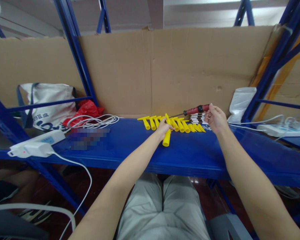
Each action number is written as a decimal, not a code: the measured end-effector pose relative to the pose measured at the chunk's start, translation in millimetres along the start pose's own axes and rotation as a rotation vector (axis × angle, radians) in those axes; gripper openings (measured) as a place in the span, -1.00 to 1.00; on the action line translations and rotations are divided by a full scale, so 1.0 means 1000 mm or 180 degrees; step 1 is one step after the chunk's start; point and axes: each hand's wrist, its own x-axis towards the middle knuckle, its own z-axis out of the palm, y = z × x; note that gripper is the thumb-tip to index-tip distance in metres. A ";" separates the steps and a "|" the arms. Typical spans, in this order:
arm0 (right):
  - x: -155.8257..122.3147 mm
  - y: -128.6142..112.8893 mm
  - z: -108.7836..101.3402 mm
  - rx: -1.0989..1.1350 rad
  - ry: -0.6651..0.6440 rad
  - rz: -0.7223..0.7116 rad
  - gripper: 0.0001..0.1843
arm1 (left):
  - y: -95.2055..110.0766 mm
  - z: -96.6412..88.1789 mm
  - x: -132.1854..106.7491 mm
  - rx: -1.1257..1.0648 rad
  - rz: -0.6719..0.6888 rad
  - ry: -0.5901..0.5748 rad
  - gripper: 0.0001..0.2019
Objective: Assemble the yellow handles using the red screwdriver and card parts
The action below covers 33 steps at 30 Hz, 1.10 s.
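Note:
My left hand [163,128] is closed around a yellow plastic tube-shaped part [166,138], its hollow round end facing me. In my right hand [215,117] is the end of a red and black screwdriver [197,109], pinched at the handle. Its thin shaft points left toward the yellow part in my left hand; whether the tip touches it I cannot tell. Behind and beside my left hand lie several similar yellow parts [147,123] in a row. Right of these are smaller yellow pointed pieces [196,128] and a stack of white and dark strips [197,118].
On the blue shelf [130,146] at left are a white power strip [37,144], coiled white cable [100,121], a red plastic bag [86,111] and a cloth bag [52,103]. A white pouch [241,105] and another power strip [282,130] are at right. Cardboard [185,66] stands behind.

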 end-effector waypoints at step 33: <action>0.003 0.003 -0.004 -0.0059 0.0005 0.0206 -0.58 | 0.000 0.000 0.000 0.0096 -0.0009 -0.0011 -0.18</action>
